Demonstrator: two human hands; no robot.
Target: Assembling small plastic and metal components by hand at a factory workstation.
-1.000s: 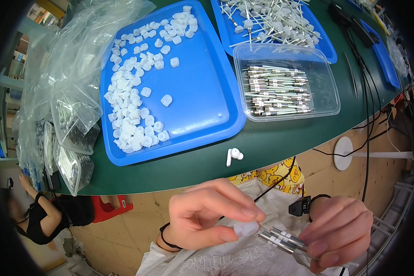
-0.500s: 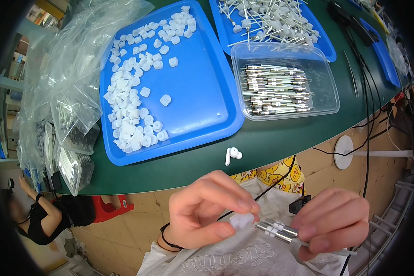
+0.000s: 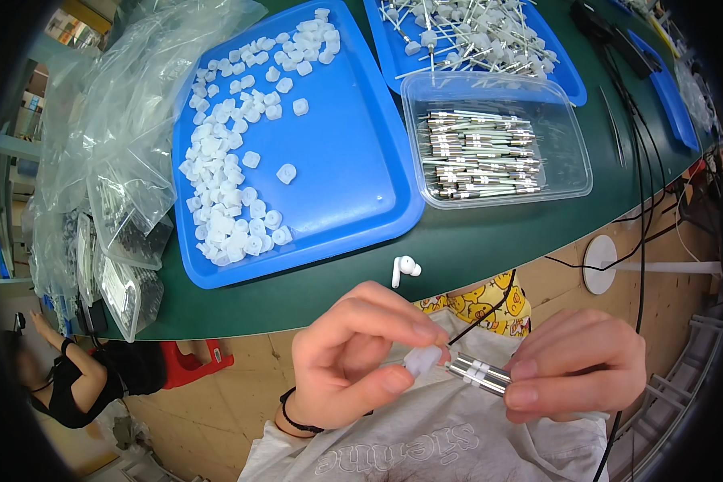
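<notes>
My left hand (image 3: 349,353) pinches a small translucent white plastic cap (image 3: 420,361) between thumb and fingertips; a second cap may be with it. My right hand (image 3: 585,363) is closed around a pair of thin metal rods (image 3: 478,374) with white bands. Their tips point at the cap and come close to it; whether they touch is unclear. Both hands are in front of my grey shirt, below the table edge. Many similar caps (image 3: 217,165) lie in the large blue tray (image 3: 345,185). Banded rods (image 3: 482,153) fill part of a clear plastic box (image 3: 570,181).
A white earbud (image 3: 406,270) lies near the front edge of the green table (image 3: 329,293). Behind the box, another blue tray (image 3: 574,84) holds rods with caps. Plastic bags (image 3: 120,104) are at left, black cables (image 3: 639,153) at right. Another person (image 3: 80,373) sits at far left.
My right hand has turned and lifted slightly, so the rods now sit closer together and their pale tails no longer show. The left hand has risen a little, still pinching the cap.
</notes>
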